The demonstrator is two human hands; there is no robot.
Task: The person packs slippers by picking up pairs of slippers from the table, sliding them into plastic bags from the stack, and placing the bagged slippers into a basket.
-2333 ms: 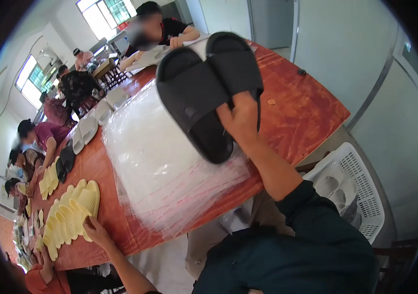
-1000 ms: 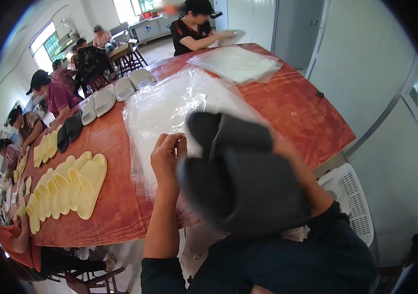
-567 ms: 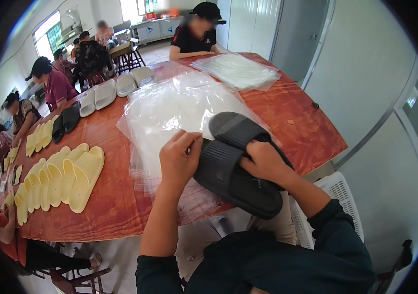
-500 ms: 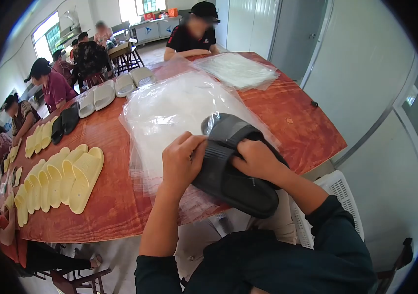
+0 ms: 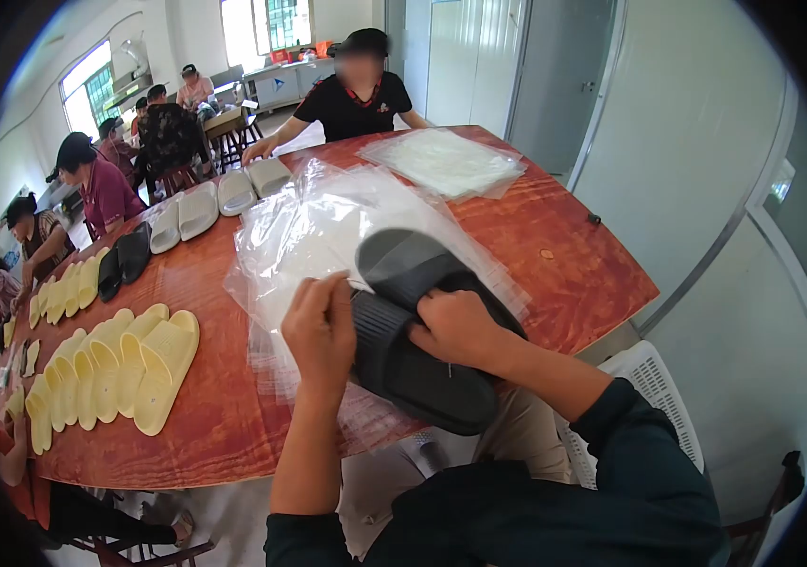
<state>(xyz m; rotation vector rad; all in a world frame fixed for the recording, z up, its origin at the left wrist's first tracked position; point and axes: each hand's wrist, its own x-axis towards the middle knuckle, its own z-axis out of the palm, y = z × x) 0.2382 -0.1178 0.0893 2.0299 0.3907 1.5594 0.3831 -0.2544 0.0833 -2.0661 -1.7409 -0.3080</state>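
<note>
A pair of black slippers [image 5: 436, 387] is held side by side over the front edge of the stack of clear plastic bags [image 5: 299, 222]. My right hand [image 5: 460, 326] grips the pair at the straps, its fingers tucked into the openings. Beside the left slipper's front end, my left hand [image 5: 320, 331] is closed in a pinch; what lies between its fingertips is too small to make out. Yellow slippers [image 5: 165, 364] stand in an overlapping row on the red table [image 5: 224, 397], left of the bags.
Grey slippers [image 5: 198, 210] and another black pair [image 5: 124, 260] line the far left side. A second bag stack [image 5: 446, 159] lies near a person in black [image 5: 356, 104] across the table. A white basket [image 5: 654, 383] stands at the right. More people sit at left.
The black slippers came down from above the bags to the table's front edge. My left hand left the yellow slippers and came beside the black pair. The person opposite has spread their arms.
</note>
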